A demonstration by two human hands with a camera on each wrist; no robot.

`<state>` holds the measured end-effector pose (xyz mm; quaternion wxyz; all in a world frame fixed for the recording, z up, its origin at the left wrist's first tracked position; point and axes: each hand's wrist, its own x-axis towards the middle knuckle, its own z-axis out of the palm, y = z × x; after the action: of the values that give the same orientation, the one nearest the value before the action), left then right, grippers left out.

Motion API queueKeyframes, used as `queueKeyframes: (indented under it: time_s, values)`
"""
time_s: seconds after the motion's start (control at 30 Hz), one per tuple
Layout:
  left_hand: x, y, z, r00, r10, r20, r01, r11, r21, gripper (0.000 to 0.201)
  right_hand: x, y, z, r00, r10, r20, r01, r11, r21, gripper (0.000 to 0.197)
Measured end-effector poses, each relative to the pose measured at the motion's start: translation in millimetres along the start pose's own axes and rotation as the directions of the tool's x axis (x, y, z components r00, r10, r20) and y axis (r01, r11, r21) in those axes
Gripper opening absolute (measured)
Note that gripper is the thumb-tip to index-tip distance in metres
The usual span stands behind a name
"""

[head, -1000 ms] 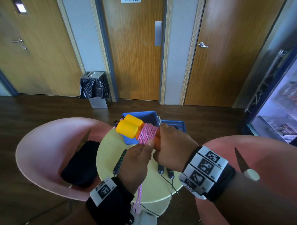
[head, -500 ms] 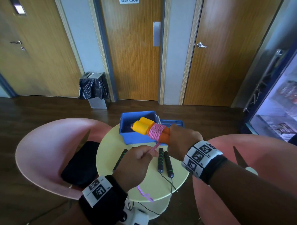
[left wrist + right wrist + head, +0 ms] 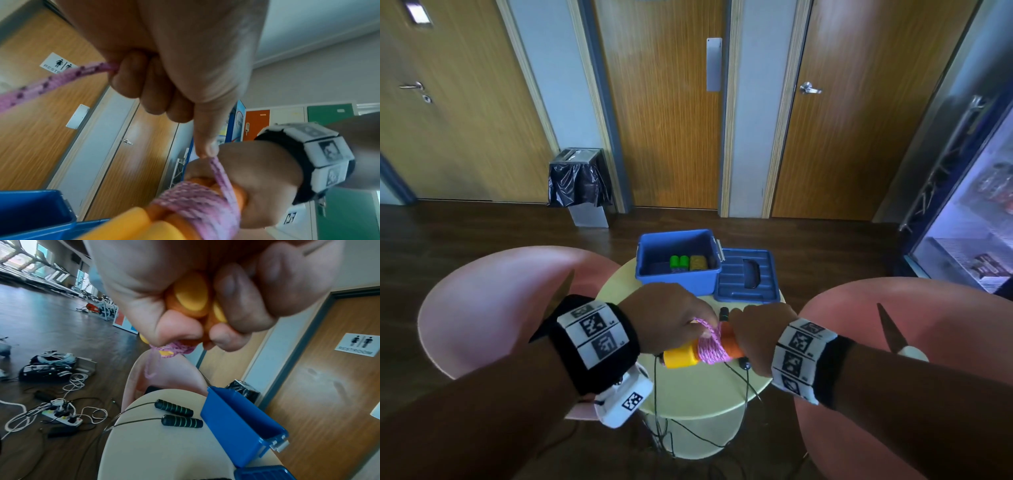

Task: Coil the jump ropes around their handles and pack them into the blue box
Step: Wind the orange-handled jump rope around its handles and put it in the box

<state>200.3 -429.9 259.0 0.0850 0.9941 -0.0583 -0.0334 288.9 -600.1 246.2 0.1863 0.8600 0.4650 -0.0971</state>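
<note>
Above the near half of the round table (image 3: 698, 397), both hands meet at one bundle. The right hand (image 3: 758, 334) is curled into a fist around the orange-and-yellow handles (image 3: 729, 344); in the right wrist view, its fingers (image 3: 232, 293) and thumb wrap the two yellow end caps. The left hand (image 3: 671, 317) arrives from 9 o'clock with its fingers curled, and it pinches the pink rope (image 3: 51, 81). In the left wrist view the rope passes through the closed fingers (image 3: 131, 78), and the thumb tip presses a strand that runs down to the coil (image 3: 710, 346).

Most of the handles' length is hidden inside the right fist and under the coil. The rope's free end leaves the left wrist view at its left edge, so its remaining length cannot be determined. Both wrist views are blurred by motion.

The coil sits between the two hands, touching both, with the yellow end (image 3: 679, 356) projecting toward 7 o'clock below the left hand. The blue box (image 3: 674, 281) stands at 12 o'clock from the hands, well apart, open, with a green-handled rope (image 3: 679, 262) inside. Its lid (image 3: 746, 277) lies just beside it at 3 o'clock. Black handles with green rings (image 3: 174, 408) lie on the table beside the box.
</note>
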Motion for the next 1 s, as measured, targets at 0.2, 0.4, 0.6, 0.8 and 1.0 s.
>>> queueKeyframes:
  time_s: [0.2, 0.4, 0.6, 0.8, 1.0]
  values:
    - [6, -6, -2, 0.995, 0.100, 0.020, -0.099, 0.993, -0.063, 0.032, -21, 1, -14, 0.988, -0.154, -0.002, 0.153, 0.983, -0.101, 0.036]
    - [6, -14, 3, 0.998, 0.068, 0.011, -0.062, 0.948, -0.313, 0.029, -42, 10, -29, 0.958, -0.287, 0.009, 0.286, 0.950, -0.124, 0.033]
    - [5, -11, 5, 0.996, 0.065, -0.054, -0.084, 0.856, -0.510, 0.012, -55, 26, -42, 0.947, -0.314, -0.063, 0.317, 0.948, 0.032, 0.038]
    - [-1, -3, 6, 0.995, -0.035, -0.093, -0.043, 0.698, -0.715, 0.013, -64, 31, -47, 0.945, -0.274, -0.179, 0.311, 0.921, 0.236, 0.041]
    - [-6, 3, 58, 0.964, -0.250, -0.089, -0.017, 0.276, -0.961, 0.021, -59, 25, -45, 0.919, -0.110, -0.379, 0.255, 0.899, 0.356, 0.031]
